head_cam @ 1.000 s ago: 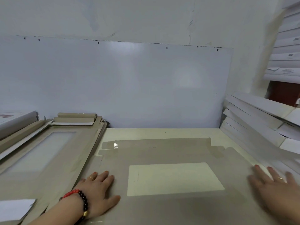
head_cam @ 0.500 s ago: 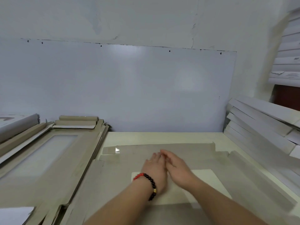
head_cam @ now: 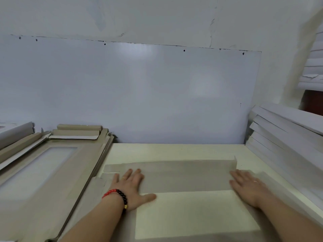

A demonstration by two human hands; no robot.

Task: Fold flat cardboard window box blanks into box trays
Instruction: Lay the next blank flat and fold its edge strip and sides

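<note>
A grey-brown flat cardboard window box blank point(head_cam: 185, 177) lies on the cream table point(head_cam: 174, 151), its clear rectangular window point(head_cam: 194, 213) toward me. My left hand point(head_cam: 130, 187), with a red and black bead bracelet on the wrist, presses flat on the blank's far panel at the left end, fingers spread. At the right end of that panel my right hand point(head_cam: 248, 187) presses flat too, fingers straight. The far flap beyond my fingers lies flat on the table.
A stack of flat window blanks point(head_cam: 45, 165) lies at the left, overlapping the table's edge. White folded boxes point(head_cam: 286, 137) are piled at the right, with more on a shelf above. A white wall panel point(head_cam: 139, 95) closes the back.
My hands were together at the middle of the far panel half a second ago. They have slid apart along the panel to its left and right ends.
</note>
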